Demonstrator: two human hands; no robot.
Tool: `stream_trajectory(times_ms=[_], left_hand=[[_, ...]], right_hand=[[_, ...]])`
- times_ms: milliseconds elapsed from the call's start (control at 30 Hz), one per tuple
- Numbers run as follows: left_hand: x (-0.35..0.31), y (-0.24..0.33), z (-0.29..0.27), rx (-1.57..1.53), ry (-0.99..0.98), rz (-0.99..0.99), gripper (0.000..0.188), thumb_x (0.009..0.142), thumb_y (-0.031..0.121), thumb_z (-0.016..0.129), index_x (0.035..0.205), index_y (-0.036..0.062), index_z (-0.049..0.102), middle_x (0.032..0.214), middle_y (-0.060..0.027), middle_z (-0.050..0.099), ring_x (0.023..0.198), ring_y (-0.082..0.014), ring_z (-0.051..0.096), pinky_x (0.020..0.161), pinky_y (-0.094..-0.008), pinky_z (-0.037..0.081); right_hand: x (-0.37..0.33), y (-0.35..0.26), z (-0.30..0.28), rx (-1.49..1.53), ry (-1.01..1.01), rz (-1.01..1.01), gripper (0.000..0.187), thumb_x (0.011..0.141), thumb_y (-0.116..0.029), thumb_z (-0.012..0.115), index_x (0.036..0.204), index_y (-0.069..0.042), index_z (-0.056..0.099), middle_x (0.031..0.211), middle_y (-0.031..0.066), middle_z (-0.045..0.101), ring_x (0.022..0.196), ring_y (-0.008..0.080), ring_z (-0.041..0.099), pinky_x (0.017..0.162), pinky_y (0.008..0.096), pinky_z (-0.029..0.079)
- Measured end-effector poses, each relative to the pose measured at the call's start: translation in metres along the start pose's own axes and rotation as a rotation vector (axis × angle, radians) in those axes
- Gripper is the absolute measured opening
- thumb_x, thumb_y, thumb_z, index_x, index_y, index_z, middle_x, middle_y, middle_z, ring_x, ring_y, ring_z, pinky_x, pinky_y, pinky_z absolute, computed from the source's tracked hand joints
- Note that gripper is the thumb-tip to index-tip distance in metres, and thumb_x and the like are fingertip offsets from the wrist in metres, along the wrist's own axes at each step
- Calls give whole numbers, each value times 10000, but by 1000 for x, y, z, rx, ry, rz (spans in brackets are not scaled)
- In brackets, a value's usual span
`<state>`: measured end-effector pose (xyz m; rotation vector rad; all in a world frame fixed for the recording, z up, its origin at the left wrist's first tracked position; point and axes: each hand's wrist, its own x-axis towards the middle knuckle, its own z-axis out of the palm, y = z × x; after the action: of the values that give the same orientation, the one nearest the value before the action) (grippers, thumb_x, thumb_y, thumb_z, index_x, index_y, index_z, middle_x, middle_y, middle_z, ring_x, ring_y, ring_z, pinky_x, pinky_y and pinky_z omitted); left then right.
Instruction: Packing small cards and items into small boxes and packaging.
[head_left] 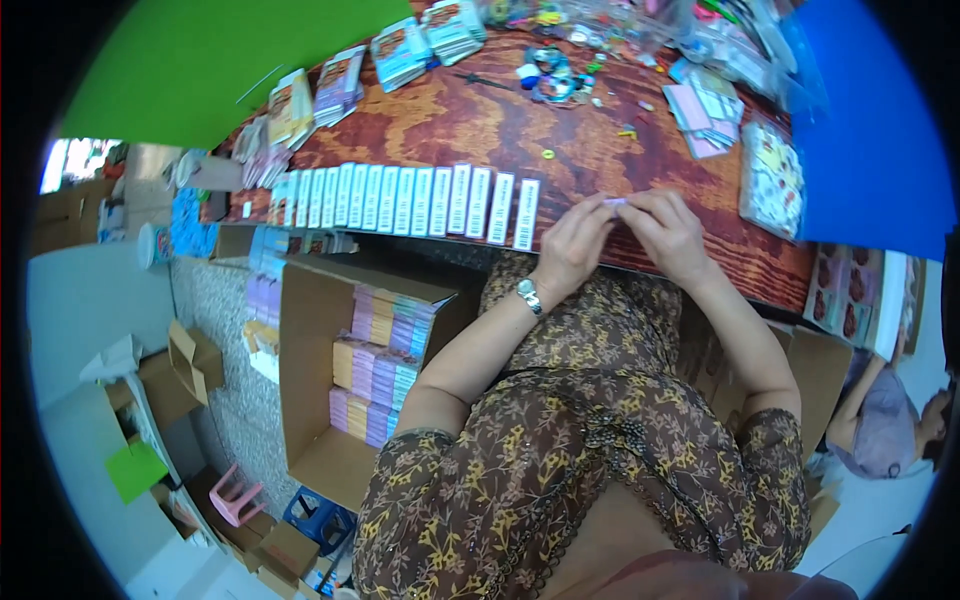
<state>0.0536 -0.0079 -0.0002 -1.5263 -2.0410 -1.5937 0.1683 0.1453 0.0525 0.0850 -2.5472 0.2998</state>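
Note:
My left hand (575, 240) and my right hand (665, 230) meet at the near edge of a dark wooden table (470, 125). Together they pinch a small pale lilac piece (614, 203) between the fingertips. A silver watch (528, 295) is on my left wrist. To the left of my hands runs a row of white narrow packets (400, 198), laid side by side along the table edge.
An open cardboard box (320, 400) with stacked pastel packets (385, 365) stands on the floor at my left. Card stacks (400, 50), beads and clips (560, 75) and pink packs (705, 110) lie across the table. Another person (890, 420) sits low at the right.

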Motion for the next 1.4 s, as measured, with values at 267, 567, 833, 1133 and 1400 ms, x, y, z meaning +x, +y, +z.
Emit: stream_trajectory(times_ms=[267,567,833,1133,1400], left_hand=[[3,34,-75,108,52,-8,369,783,-14,773,1137,-4,669,1178,-204,660,1004,-355,676,838,-404,562],[-8,-1,-148,778,-85,-293,428,851,186,743,1224,4,637,1044,-131,564,990,-320,512,819,-435,437],[-12,-1,-145,829,-132,-366,515,853,270,751,1269,4,609,1105,-139,575,1019,-328,503,867,-436,414],[-15,-4,-138,589,-105,-351,649,822,181,766,1363,-60,501,1183,-218,555,1046,-383,528,912,-453,449],[34,-3,-135,238,-149,-325,671,837,166,769,1390,-63,465,1168,-248,523,1053,-417,578,867,-450,525]], right_hand=[[19,13,-4,707,-263,552,312,924,-27,653,1236,-26,638,1116,88,650,1045,225,642,897,329,526],[20,-6,77,343,-68,299,426,938,-54,655,1355,-69,565,1186,114,582,1015,213,643,828,307,537],[5,-77,69,878,-182,858,666,1002,-77,577,1580,-52,247,1257,141,590,997,162,620,871,314,519],[11,-77,88,1065,-134,910,615,1008,-72,570,1557,-9,300,1300,122,573,1074,145,594,947,302,487],[23,-50,84,1115,85,930,552,1022,-81,545,1522,44,349,1404,120,544,1273,184,535,1085,330,410]])
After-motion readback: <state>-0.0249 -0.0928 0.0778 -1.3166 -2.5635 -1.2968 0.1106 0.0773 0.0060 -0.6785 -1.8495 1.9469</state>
